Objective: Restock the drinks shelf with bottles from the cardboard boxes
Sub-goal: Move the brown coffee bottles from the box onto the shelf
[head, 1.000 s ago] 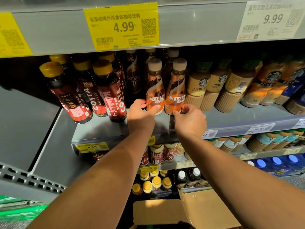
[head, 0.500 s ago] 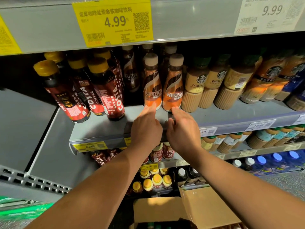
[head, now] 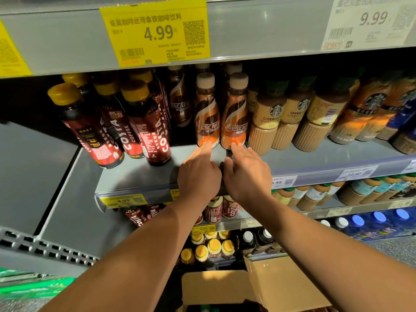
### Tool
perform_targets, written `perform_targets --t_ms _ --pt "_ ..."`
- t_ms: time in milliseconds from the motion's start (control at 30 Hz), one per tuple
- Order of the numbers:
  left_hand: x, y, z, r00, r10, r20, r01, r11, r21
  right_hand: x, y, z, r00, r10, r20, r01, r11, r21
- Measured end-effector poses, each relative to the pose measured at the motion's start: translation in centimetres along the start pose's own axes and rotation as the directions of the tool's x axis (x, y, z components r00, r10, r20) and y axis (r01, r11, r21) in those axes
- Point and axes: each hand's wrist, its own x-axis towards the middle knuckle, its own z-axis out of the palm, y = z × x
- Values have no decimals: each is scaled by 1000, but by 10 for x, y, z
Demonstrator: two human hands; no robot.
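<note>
Both hands are reaching onto the grey drinks shelf (head: pixel 315 163), palms down, fingers stretched out flat, gripping nothing. Left hand (head: pixel 199 174) is pointing its fingertips at the base of the left Nescafé bottle (head: pixel 207 113), touching or just short of it; can't tell which. Right hand (head: pixel 246 174) is doing the same at the right Nescafé bottle (head: pixel 235 113). Those two bottles are standing upright side by side at the front of their row, more Nescafé behind them. Costa coffee bottles (head: pixel 135 122) with yellow caps are sitting to the left, Starbucks bottles (head: pixel 276 118) just beside on the right. Yellow 4.99 price tag (head: pixel 155 33) is hanging on the shelf edge above. Open cardboard box (head: pixel 258 287) is sitting low, under the forearms, flaps up; its contents are mostly hidden.
</note>
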Motion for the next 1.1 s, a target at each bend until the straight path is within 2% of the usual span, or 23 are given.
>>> perform_targets --t_ms 167,300,500,667,767,900,1000,1100 --pt "-4 -2 -1 999 50 -11 -50 998 -34 -3 5 1 999 -34 -31 35 999 35" --pt "-12 -9 -7 992 124 -21 -123 992 24 -8 11 -7 996 -47 -78 52 997 60" --pt "-32 -9 -11 967 251 -37 -243 959 144 -17 28 -38 996 -73 -57 68 993 -93" --pt "-64 24 -9 988 137 74 -147 976 158 -43 58 -74 992 -128 12 128 973 -192" --pt "-91 52 6 990 130 63 -137 981 137 -63 87 -92 987 -129 91 148 955 -258" --pt "-132 88 37 994 60 88 -74 984 159 -98 134 -106 976 -86 198 136 957 -257" --pt "-163 105 70 982 19 186 -52 983 178 -129 172 -102 961 -57 269 144 937 -317" --pt "-194 112 109 952 57 299 -116 976 185 -159 210 -89 944 1 329 114 937 -330"
